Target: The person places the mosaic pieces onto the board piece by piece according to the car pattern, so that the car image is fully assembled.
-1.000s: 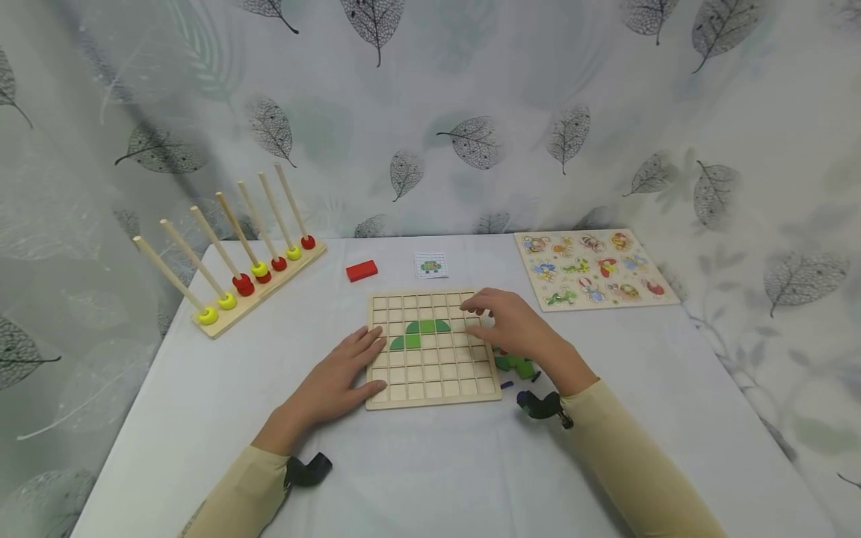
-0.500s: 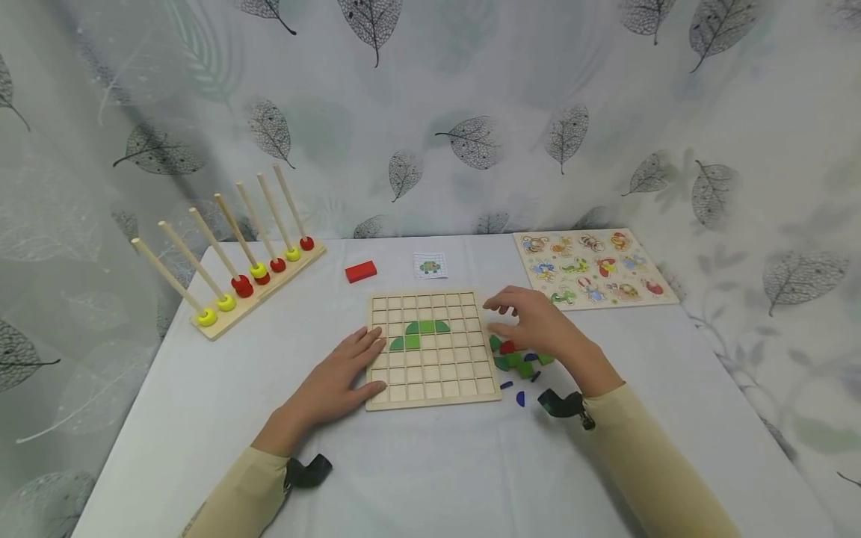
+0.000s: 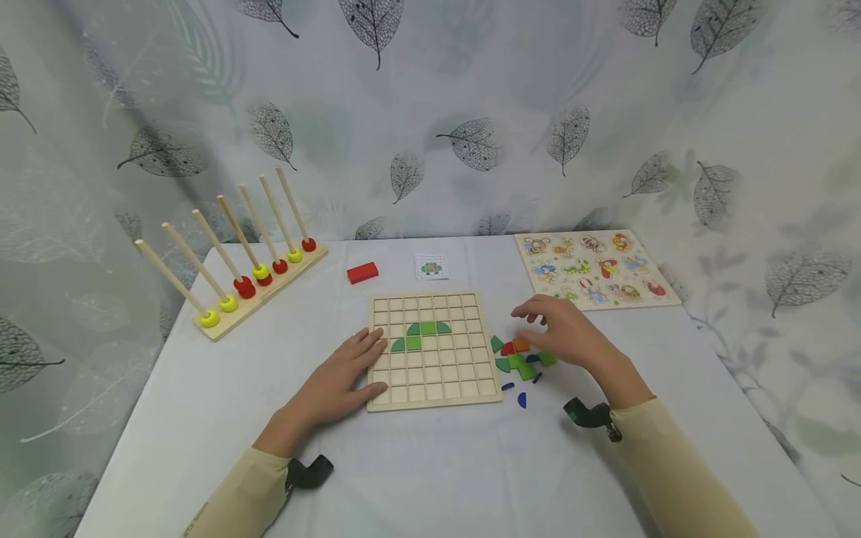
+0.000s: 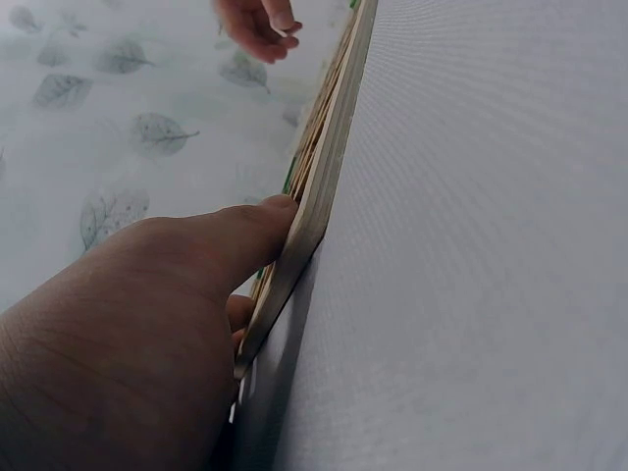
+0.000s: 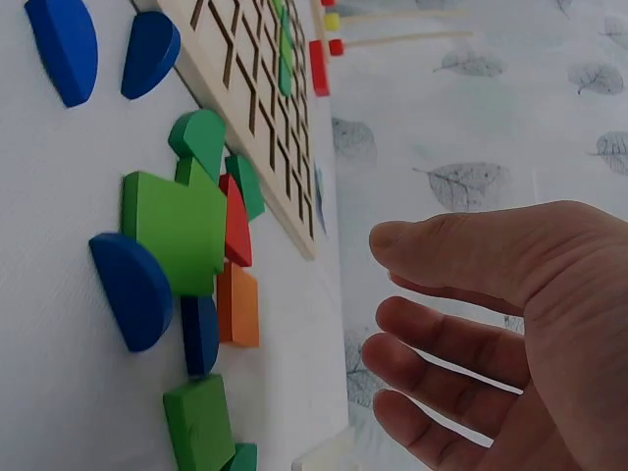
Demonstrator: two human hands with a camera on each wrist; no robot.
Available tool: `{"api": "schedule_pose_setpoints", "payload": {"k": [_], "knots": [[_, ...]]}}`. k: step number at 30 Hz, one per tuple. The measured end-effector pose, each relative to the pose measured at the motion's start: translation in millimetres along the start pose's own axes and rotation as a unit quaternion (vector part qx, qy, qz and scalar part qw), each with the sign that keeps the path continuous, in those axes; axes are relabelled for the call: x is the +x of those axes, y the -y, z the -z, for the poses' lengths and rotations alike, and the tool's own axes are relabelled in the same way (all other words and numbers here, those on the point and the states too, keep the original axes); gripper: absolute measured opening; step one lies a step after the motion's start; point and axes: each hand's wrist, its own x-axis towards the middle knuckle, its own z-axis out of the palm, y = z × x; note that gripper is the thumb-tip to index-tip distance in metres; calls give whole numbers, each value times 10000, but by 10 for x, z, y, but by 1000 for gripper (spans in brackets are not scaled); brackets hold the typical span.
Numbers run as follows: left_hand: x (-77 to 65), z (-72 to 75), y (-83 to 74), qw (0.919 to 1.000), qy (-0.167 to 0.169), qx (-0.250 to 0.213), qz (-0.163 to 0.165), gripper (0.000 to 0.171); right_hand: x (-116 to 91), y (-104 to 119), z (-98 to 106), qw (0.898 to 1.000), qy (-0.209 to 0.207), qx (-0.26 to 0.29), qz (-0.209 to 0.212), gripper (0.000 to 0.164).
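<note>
the left hand [image 3: 339, 381] is spread rather wide, with fingers nearly straight; their tips and the thumb rest on the left rim of the wooden grid board [image 3: 433, 391]. the right hand [image 3: 568, 329] is half spread: its fingers are loosely bent, the thumb is apart from them, and it holds nothing. it is above the table [image 3: 437, 478], near the loose pieces but not touching them

the grid board lies flat in the middle of the table, and five green pieces [image 3: 428, 327] sit in its cells, in two rows. beside its right edge there is a close group of loose pieces: light green squares [image 3: 526, 370], a red piece [image 3: 507, 349], an orange piece [image 3: 521, 344] and some others. some of them touch. a blue half-disc [image 3: 522, 400] lies a little apart, toward the person

behind the board are a red block [image 3: 362, 273] and a small picture card [image 3: 431, 267]. at the far left stands a peg rack [image 3: 277, 280] with red and yellow beads; at the far right lies an insect puzzle board [image 3: 595, 269], whose near left corner is partly hidden by the right hand in the head view
</note>
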Motion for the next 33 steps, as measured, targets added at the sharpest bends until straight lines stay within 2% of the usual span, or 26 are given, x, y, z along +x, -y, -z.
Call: {"api": "schedule_pose_setpoints", "payload": {"k": [8, 18, 33], "knots": [[2, 5, -4, 10000, 25, 19, 6, 82, -79, -129, -32, 9997, -28, -24, -232, 32], [23, -11, 18, 10000, 17, 68, -3, 81, -91, -259, -136, 9986, 142, 76, -511, 26], [17, -39, 39, 10000, 45, 79, 28, 82, -58, -270, -258, 9988, 324, -174, -312, 24]]}}
